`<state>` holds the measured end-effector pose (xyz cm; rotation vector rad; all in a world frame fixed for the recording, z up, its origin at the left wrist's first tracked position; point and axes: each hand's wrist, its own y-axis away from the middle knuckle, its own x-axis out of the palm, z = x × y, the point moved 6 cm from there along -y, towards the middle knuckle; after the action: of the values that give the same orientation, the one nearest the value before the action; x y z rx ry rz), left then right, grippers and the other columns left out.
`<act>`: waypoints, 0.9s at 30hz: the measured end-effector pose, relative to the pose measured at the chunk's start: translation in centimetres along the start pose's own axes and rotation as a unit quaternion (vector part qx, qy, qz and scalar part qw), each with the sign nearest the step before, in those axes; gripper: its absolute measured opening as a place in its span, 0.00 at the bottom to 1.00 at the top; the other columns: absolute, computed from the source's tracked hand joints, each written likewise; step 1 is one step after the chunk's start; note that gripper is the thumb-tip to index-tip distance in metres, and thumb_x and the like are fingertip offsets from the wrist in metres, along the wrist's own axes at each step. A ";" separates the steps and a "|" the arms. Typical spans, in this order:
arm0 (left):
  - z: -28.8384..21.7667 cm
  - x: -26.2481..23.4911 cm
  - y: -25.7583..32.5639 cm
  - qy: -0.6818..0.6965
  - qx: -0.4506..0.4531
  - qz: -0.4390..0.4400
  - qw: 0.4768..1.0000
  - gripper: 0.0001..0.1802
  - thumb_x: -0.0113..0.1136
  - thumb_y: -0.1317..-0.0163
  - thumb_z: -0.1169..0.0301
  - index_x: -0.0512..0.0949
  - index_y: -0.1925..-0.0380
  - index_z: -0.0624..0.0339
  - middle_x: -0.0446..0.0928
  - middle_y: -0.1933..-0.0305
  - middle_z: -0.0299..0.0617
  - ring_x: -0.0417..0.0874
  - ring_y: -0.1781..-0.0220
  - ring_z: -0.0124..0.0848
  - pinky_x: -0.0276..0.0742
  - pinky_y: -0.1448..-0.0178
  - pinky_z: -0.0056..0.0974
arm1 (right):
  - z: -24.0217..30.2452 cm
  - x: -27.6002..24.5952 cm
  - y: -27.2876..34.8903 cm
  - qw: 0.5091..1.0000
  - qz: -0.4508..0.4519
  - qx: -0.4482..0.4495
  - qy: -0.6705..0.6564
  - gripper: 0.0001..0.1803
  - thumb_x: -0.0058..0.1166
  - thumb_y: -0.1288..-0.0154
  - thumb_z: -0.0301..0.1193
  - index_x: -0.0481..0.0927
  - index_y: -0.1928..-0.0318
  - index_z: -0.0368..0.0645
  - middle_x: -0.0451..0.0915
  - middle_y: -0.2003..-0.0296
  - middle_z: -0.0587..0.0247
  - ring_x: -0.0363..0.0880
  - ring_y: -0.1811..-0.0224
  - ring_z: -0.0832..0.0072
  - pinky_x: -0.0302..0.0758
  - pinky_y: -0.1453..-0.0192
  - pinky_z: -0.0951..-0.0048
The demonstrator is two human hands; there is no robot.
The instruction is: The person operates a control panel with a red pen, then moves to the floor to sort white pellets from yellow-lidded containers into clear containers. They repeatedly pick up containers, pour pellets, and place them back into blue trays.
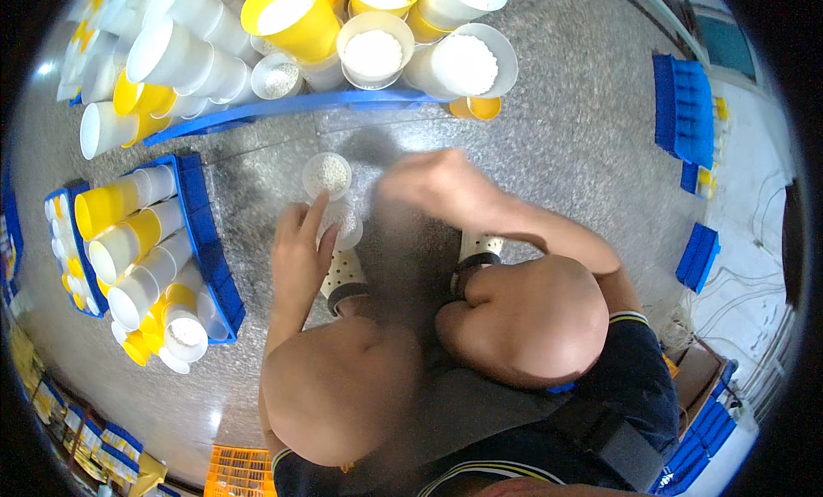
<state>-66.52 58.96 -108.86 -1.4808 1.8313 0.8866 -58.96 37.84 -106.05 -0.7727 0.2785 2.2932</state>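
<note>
Cup (307,179), translucent, with white pellets (333,172)

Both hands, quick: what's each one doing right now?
Left hand: open, at a translucent cup.
Right hand: blurred; its grip cannot be told.

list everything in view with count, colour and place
small cups: two, translucent, on the floor by the left hand
beads: too many to count, white, in the small cups
upper tubs: many, white and yellow, top left and centre
left crates: at least two, blue, with white and yellow tubs
right crates: several, blue, right side
orange crate: one, orange, bottom edge
floor: one, grey, throughout
clogs: two, cream with dark dots, on the feet
knees: two, bare, lower middle
left hand: one, bare, at the small cups
right hand: one, bare, blurred, right of them
</note>
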 end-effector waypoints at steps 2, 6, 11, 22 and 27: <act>-0.7 0.0 -0.6 -0.069 0.036 -0.015 0.997 0.23 0.67 0.38 0.72 0.81 0.41 0.54 0.77 0.53 0.47 0.80 0.54 0.45 0.80 0.55 0.47 | -2.3 -4.6 2.0 0.991 -0.089 0.078 0.065 0.09 0.65 0.34 0.27 0.89 0.55 0.40 0.89 0.57 0.54 0.89 0.56 0.65 0.87 0.51 0.65; -2.2 0.2 -2.1 -0.136 0.141 -0.068 0.978 0.17 0.64 0.44 0.74 0.83 0.53 0.60 0.75 0.55 0.45 0.79 0.55 0.42 0.77 0.57 0.45 | -7.7 -9.3 4.2 0.945 -0.172 0.216 0.178 0.10 0.66 0.36 0.26 0.89 0.55 0.38 0.88 0.60 0.46 0.90 0.62 0.57 0.86 0.56 0.64; -1.9 0.8 -2.9 -0.171 0.196 -0.032 0.965 0.13 0.61 0.48 0.73 0.83 0.61 0.61 0.77 0.60 0.42 0.79 0.55 0.40 0.75 0.57 0.44 | -8.0 -8.1 3.5 0.921 -0.112 0.221 0.302 0.12 0.61 0.35 0.22 0.87 0.52 0.35 0.85 0.67 0.40 0.88 0.69 0.52 0.85 0.59 0.59; -1.9 -8.0 3.0 -0.120 0.132 -0.180 0.967 0.15 0.72 0.55 0.79 0.86 0.64 0.56 0.81 0.67 0.35 0.78 0.66 0.36 0.70 0.62 0.40 | -1.7 9.8 -9.1 0.967 0.129 -0.079 0.207 0.09 0.59 0.44 0.22 0.88 0.63 0.39 0.87 0.63 0.51 0.89 0.62 0.55 0.86 0.60 0.59; -0.9 -9.2 5.1 -0.139 0.078 -0.206 0.965 0.15 0.74 0.54 0.79 0.87 0.64 0.56 0.82 0.67 0.35 0.78 0.67 0.36 0.69 0.62 0.40 | -3.1 14.1 -9.8 0.917 0.234 -0.076 0.314 0.05 0.62 0.46 0.21 0.89 0.69 0.42 0.88 0.64 0.53 0.90 0.62 0.58 0.86 0.61 0.61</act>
<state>-69.87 64.25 -100.35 -1.4784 1.2941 0.6864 -59.16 51.52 -116.86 -1.6751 0.6356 2.4474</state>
